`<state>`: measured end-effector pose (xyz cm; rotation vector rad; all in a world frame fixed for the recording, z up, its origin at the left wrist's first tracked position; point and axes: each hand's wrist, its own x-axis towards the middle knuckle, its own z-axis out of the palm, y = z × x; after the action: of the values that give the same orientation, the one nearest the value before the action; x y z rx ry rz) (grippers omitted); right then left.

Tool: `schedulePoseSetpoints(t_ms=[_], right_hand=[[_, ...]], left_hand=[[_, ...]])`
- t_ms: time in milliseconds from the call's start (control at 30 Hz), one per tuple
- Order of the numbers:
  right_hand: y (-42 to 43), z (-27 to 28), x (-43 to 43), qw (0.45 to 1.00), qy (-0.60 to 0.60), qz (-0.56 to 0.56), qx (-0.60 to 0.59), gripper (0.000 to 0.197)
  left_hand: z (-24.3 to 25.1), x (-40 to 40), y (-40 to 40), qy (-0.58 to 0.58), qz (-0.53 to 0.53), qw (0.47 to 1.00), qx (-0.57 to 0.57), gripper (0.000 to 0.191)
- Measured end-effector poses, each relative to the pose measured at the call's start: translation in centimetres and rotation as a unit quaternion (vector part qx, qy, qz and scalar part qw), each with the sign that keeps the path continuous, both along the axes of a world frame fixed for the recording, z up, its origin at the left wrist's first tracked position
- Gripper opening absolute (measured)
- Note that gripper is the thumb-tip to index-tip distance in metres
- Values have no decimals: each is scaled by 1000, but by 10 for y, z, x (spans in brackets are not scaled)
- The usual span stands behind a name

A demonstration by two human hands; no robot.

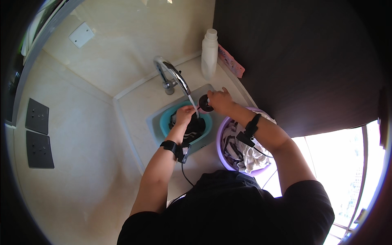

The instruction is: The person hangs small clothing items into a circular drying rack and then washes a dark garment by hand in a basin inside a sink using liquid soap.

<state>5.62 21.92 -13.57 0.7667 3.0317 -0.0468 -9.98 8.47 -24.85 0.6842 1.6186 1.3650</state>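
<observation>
Water runs from the chrome faucet into a teal plastic basin standing in the grey sink. Dark, wet-looking cloth with light stripes lies inside the basin. My left hand is over the basin, its fingertips drawn together beside the water stream; whether they pinch anything is unclear. At the basin's far right rim, my right hand has its fingers on a small pinkish container with a dark round top. Part of that container is hidden behind the hand and the stream.
A purple basket heaped with light and striped laundry stands right of the sink, under my right forearm. Behind the sink are a white capped bottle and a pink packet. A dark panel bounds the right side.
</observation>
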Motion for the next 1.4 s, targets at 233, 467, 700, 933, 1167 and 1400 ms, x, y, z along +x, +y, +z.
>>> schedulePoseSetpoints(t_ms=[233, 467, 700, 933, 1167, 1400], right_hand=[[54, -3, 28, 992, -13, -122, -5, 28], [89, -20, 46, 975, -79, -209, -3, 29], [58, -56, 7, 998, 12, -3, -55, 30], [-29, -80, -36, 921, -131, 42, -364, 54], [-70, -104, -54, 934, -133, -40, -330, 98], [-50, -110, -50, 923, 73, -158, -344, 65]], left_hand=[[-30, -38, -64, 404, 117, 893, -160, 37], [-51, -39, -138, -222, 49, 922, -314, 31], [-66, -17, -146, -196, 156, 944, -215, 23], [-12, -22, -162, -152, 122, 959, -204, 32], [14, -2, -166, -155, 134, 965, -162, 36], [-27, 4, -144, -211, 139, 957, -140, 32]])
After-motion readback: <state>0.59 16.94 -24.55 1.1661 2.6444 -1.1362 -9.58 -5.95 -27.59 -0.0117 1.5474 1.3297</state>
